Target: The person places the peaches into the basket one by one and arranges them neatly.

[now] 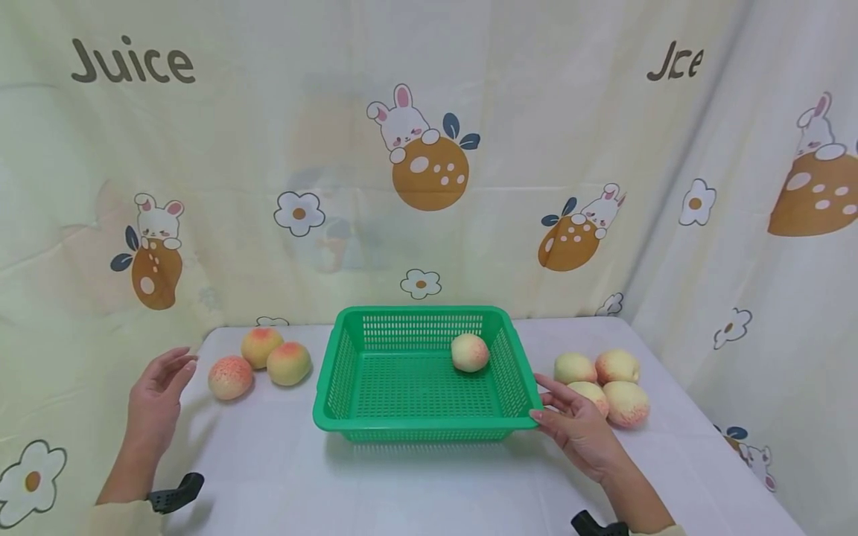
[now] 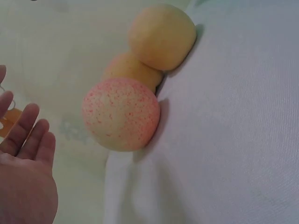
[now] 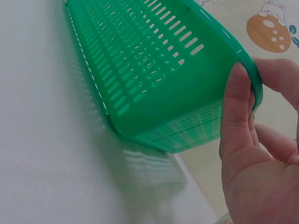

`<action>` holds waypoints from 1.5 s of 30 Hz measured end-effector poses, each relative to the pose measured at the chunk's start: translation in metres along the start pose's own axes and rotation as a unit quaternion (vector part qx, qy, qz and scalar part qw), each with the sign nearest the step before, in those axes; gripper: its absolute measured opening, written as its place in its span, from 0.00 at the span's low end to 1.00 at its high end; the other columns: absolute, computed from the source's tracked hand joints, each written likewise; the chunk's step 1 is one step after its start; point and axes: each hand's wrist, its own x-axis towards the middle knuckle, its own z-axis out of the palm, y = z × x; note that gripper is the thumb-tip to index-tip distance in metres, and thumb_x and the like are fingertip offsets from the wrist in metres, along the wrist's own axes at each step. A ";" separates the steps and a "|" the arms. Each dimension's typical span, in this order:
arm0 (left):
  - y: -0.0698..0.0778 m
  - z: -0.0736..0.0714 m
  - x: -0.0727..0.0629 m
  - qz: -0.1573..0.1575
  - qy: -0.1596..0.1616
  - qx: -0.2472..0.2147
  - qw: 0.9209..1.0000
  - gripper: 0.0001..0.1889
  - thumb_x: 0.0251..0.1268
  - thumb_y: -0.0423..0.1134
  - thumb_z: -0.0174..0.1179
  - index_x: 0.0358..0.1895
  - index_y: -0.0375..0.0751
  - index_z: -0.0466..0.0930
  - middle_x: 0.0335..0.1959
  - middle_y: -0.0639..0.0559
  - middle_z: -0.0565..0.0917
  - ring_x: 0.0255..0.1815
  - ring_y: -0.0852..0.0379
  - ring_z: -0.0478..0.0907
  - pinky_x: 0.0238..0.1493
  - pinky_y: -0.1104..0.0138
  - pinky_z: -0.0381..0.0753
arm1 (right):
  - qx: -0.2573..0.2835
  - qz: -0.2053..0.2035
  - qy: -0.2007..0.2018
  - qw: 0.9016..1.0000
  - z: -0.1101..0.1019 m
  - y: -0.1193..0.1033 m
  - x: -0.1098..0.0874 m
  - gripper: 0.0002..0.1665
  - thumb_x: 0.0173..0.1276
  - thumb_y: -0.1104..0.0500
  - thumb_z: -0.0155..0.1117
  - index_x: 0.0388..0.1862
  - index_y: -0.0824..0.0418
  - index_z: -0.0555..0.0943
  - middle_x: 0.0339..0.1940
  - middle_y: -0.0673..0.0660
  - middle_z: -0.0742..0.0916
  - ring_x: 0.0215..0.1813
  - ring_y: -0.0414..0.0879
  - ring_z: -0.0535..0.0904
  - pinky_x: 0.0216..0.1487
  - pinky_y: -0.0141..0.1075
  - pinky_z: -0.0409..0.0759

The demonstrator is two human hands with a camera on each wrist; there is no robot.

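Observation:
A green plastic basket [image 1: 429, 423] with slotted walls stands in the middle of the table, with a single pale peach [image 1: 470, 353] inside near its right wall. My right hand [image 1: 578, 430] grips the basket's front right corner. In the right wrist view the thumb [image 3: 237, 100] lies against the rim, with the index finger on its other side. Loosely bent and holding nothing, my left hand [image 1: 159, 394] hovers left of a speckled pink peach [image 1: 231, 377]. Two yellow-red peaches, one behind [image 1: 261, 348] and one to the right [image 1: 289, 363], sit close to it.
Several pale peaches [image 1: 628, 404] cluster on the table right of the basket, some partly behind the right hand. The white tablecloth [image 1: 415, 491] covers the table. Behind it hangs a printed curtain [image 1: 523, 246], which continues along the right side.

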 end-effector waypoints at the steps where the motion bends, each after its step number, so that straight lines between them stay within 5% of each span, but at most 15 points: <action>1: 0.000 0.000 0.001 -0.003 0.001 -0.001 1.000 0.31 0.77 0.61 0.49 0.78 0.57 0.63 0.65 0.59 0.75 0.68 0.66 0.70 0.77 0.50 0.67 | 0.000 -0.001 -0.001 1.000 0.000 0.000 0.000 0.39 0.73 0.73 0.59 0.80 0.64 0.60 0.47 0.49 0.84 0.47 0.38 0.85 0.53 0.33 0.86; 5: -0.004 0.002 0.005 -0.017 -0.003 -0.022 1.000 0.30 0.76 0.61 0.51 0.77 0.58 0.65 0.65 0.61 0.75 0.68 0.62 0.70 0.75 0.42 0.67 | 0.001 -0.004 -0.003 1.000 0.000 0.000 0.000 0.39 0.73 0.74 0.59 0.81 0.64 0.60 0.47 0.49 0.84 0.47 0.38 0.85 0.53 0.32 0.86; 9: -0.008 0.007 0.011 -0.026 -0.015 -0.022 0.999 0.32 0.76 0.62 0.52 0.78 0.56 0.63 0.71 0.52 0.72 0.73 0.52 0.67 0.73 0.39 0.68 | 0.004 -0.005 -0.005 1.000 0.000 0.000 0.000 0.39 0.73 0.74 0.58 0.81 0.65 0.59 0.47 0.49 0.83 0.48 0.38 0.85 0.53 0.32 0.86; 16: -0.014 0.015 0.016 0.005 -0.065 -0.006 0.998 0.35 0.78 0.59 0.51 0.80 0.47 0.58 0.77 0.39 0.66 0.78 0.42 0.61 0.74 0.39 0.66 | 0.006 -0.003 -0.005 1.000 0.000 0.000 0.000 0.40 0.73 0.74 0.59 0.81 0.65 0.59 0.47 0.49 0.83 0.48 0.37 0.84 0.53 0.32 0.86; 23: -0.024 0.017 0.018 0.026 -0.098 0.018 0.995 0.40 0.75 0.60 0.55 0.81 0.43 0.55 0.80 0.38 0.61 0.80 0.37 0.58 0.70 0.74 0.71 | 0.004 0.004 -0.004 1.000 0.000 -0.001 0.001 0.40 0.73 0.73 0.59 0.81 0.64 0.59 0.48 0.49 0.84 0.48 0.38 0.85 0.54 0.33 0.86; 31: -0.030 0.020 0.022 0.014 -0.127 0.011 0.992 0.43 0.75 0.59 0.57 0.82 0.42 0.51 0.82 0.34 0.53 0.81 0.30 0.52 0.77 0.38 0.58 | 0.002 0.008 0.000 1.000 0.001 -0.002 0.001 0.39 0.74 0.72 0.59 0.81 0.64 0.59 0.47 0.49 0.83 0.49 0.38 0.85 0.54 0.33 0.86; 45: -0.035 0.024 0.031 -0.014 -0.163 0.044 0.985 0.48 0.73 0.60 0.59 0.84 0.47 0.43 0.84 0.31 0.42 0.81 0.26 0.49 0.74 0.34 0.60 | 0.003 0.009 -0.001 1.000 0.000 -0.002 0.000 0.39 0.74 0.72 0.58 0.81 0.64 0.59 0.47 0.49 0.83 0.48 0.39 0.85 0.54 0.33 0.86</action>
